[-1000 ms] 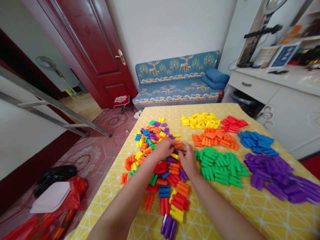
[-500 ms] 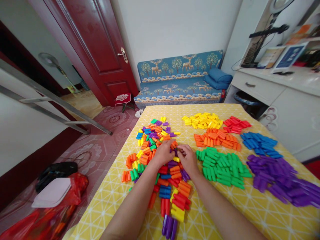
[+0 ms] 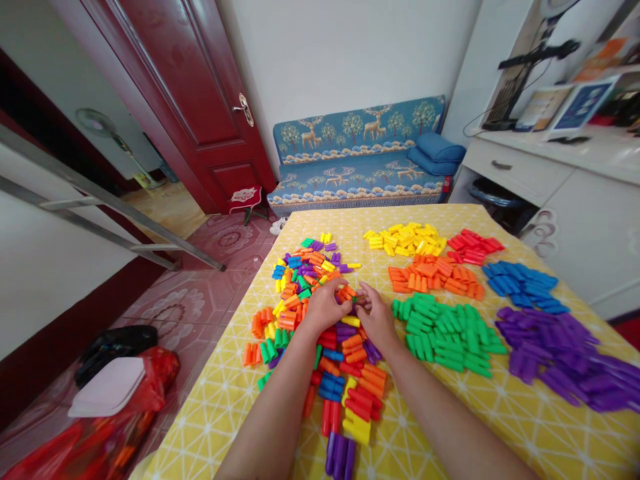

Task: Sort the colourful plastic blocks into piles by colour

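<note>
Both hands meet over a mixed heap of coloured plastic building pieces (image 3: 295, 317), which look like short tubes joined side by side. My left hand (image 3: 327, 307) has its fingers curled and its thumb bent in, around an orange plastic piece (image 3: 346, 293). Just to the right, my right hand (image 3: 374, 313) has its fingers bent toward the left thumb. A small dark or green bit shows at its fingertips, too small to name. Below the hands lie yellow, orange, red and blue pieces, with a purple piece (image 3: 340, 456) nearest me.
Sorted piles lie on the right: yellow (image 3: 407, 239), orange (image 3: 435, 275), red (image 3: 474, 247), green (image 3: 445, 333), blue (image 3: 520, 287) and purple (image 3: 565, 360). A yellow patterned cloth (image 3: 200, 427) covers the table. Beyond stand a blue sofa (image 3: 350, 180) and a white cabinet (image 3: 595, 233).
The right fingers have lifted and spread slightly, and more of the orange piece shows between the hands. The view has shifted a little; the sorted piles look the same.
</note>
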The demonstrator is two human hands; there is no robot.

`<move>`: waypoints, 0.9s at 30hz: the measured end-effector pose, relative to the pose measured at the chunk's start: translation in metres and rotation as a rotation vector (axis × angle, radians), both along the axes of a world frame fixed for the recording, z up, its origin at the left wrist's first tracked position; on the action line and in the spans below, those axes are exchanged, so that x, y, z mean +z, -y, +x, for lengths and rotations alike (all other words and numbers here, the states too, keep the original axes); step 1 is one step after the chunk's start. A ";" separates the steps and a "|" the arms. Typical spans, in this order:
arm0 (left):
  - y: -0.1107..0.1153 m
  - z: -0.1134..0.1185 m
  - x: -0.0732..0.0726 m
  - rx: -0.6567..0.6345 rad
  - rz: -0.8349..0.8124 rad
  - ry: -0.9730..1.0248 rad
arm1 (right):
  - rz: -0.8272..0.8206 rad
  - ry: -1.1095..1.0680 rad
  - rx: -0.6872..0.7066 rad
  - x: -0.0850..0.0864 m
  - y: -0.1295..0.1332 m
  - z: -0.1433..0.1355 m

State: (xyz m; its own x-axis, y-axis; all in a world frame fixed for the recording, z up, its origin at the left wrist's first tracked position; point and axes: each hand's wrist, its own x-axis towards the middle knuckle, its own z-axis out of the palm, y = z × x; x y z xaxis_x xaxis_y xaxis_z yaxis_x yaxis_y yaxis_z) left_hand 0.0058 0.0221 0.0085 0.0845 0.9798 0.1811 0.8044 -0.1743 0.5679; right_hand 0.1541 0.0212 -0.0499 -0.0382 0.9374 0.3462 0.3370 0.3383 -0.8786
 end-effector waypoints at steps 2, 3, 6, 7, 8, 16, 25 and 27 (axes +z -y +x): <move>-0.001 -0.003 -0.002 -0.043 0.006 0.065 | 0.055 0.118 0.009 0.000 -0.001 0.001; -0.001 -0.004 -0.003 -0.063 0.011 0.093 | 0.074 0.180 0.011 0.001 -0.001 0.001; -0.003 -0.005 -0.007 -0.090 0.036 0.150 | 0.094 0.296 0.008 0.003 0.000 0.001; -0.004 -0.005 -0.007 -0.085 0.044 0.165 | 0.099 0.310 0.001 0.003 0.000 0.000; -0.004 -0.005 -0.008 -0.074 0.049 0.181 | 0.107 0.318 -0.007 0.003 0.000 0.000; -0.005 -0.004 -0.010 -0.047 0.056 0.224 | 0.152 0.370 0.026 0.010 0.003 -0.001; -0.005 -0.005 -0.011 -0.049 0.061 0.216 | 0.073 0.243 -0.080 0.009 0.000 0.000; -0.005 -0.005 -0.011 -0.053 0.065 0.214 | 0.079 0.290 -0.066 0.008 0.000 0.000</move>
